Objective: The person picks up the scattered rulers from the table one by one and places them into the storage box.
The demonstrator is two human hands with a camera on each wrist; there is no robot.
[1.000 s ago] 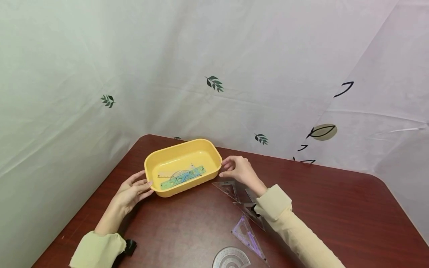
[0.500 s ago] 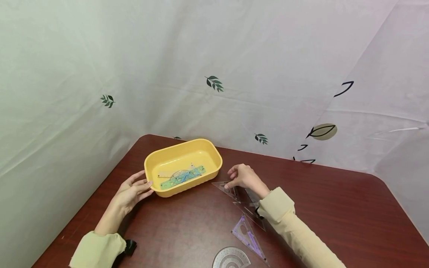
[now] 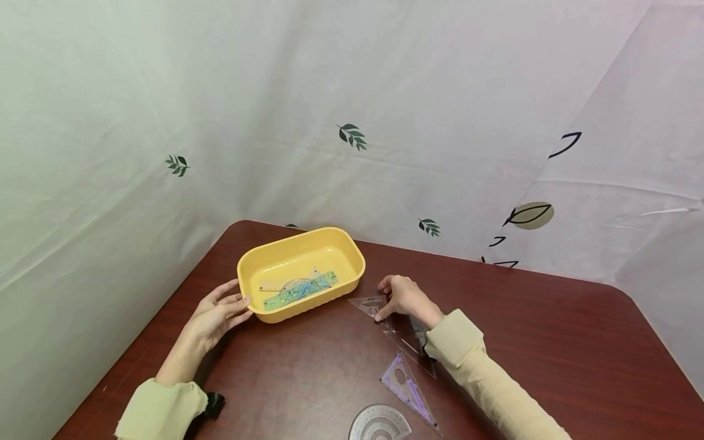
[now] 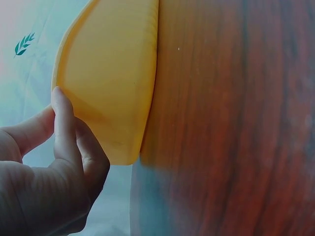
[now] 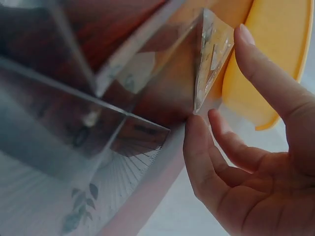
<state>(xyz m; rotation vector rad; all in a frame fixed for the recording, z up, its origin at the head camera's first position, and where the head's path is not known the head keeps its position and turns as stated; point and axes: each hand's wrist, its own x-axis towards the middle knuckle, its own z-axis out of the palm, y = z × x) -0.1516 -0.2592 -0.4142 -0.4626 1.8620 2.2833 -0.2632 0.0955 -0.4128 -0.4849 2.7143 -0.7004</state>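
Note:
A yellow plastic tray (image 3: 301,244) sits at the back left of the table. Inside it lie a green-blue ruler (image 3: 299,290) and a clear protractor, partly covered. My left hand (image 3: 217,315) holds the tray's left end, fingertips at the rim (image 4: 55,73) in the left wrist view. To the tray's right, my right hand (image 3: 409,300) is on a clear triangular set square (image 3: 363,304). In the right wrist view, thumb and fingertips span the set square (image 5: 210,59) at its opposite edges. Another clear set square (image 3: 415,354) lies under the wrist, partly hidden.
Nearer the front lie a purple-marked set square (image 3: 406,388) and a clear protractor (image 3: 379,423) on the dark red-brown table (image 3: 297,373). A pale leaf-patterned cloth (image 3: 385,122) hangs behind the table's back edge.
My right hand has left the tray's right end and come down onto the clear set square, its thumb moving nearer. My left hand and the tray have stayed put.

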